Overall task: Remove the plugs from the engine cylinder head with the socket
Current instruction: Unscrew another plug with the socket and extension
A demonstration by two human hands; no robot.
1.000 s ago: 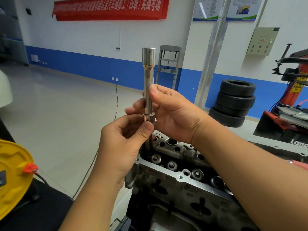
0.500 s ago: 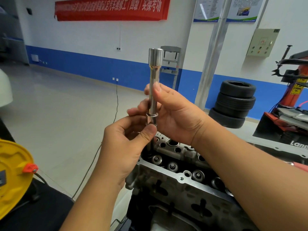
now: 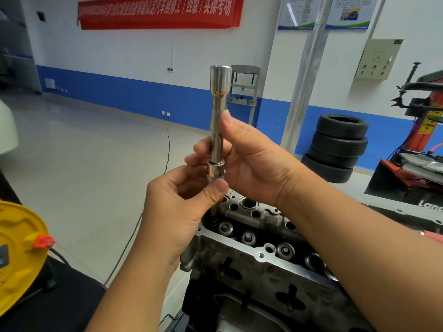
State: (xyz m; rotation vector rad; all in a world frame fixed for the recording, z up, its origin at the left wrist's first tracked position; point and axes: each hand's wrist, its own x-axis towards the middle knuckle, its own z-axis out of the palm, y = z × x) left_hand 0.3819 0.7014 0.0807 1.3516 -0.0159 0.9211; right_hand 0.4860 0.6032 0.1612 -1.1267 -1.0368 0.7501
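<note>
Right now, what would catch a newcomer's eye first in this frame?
The long steel socket stands upright at centre, gripped by the right hand on its shaft and pinched lower down by the left hand. Just below them sits the cylinder head, its ports and valve springs exposed. Behind, a red banner spans the wall and stacked tyres stand at right.

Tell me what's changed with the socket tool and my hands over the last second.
The long socket tool has risen, more of its lower shaft drawn up out of the cylinder head. The right hand keeps its grip on the shaft; the left hand still pinches just under the collar. The head itself, the stacked tyres and the yellow reel stayed put.
</note>
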